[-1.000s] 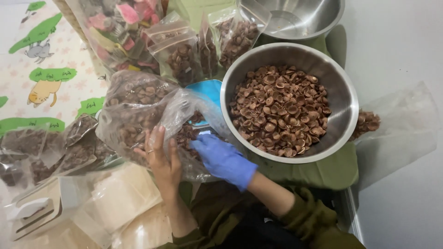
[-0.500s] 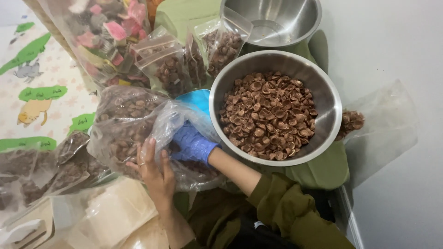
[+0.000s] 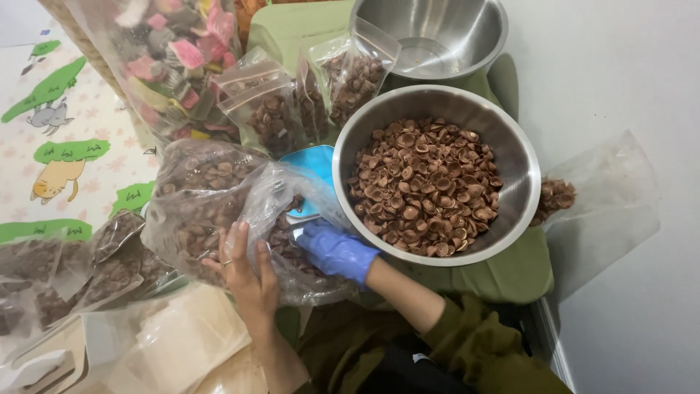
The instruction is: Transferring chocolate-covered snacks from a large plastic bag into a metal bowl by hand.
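The bare left hand [image 3: 244, 266] lies flat on the big clear bag [image 3: 219, 208] of brown shells to keep it steady. The blue-gloved right hand [image 3: 335, 249] reaches into its open mouth, so I cannot tell its grip. The bag lies just beside the full steel bowl's [image 3: 350, 142] left rim.

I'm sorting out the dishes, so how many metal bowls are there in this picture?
2. One large steel bowl full of brown shells sits in the middle, just right of the gloved right hand. A second steel bowl, without shells, sits behind it at the top edge. Others may be out of frame.
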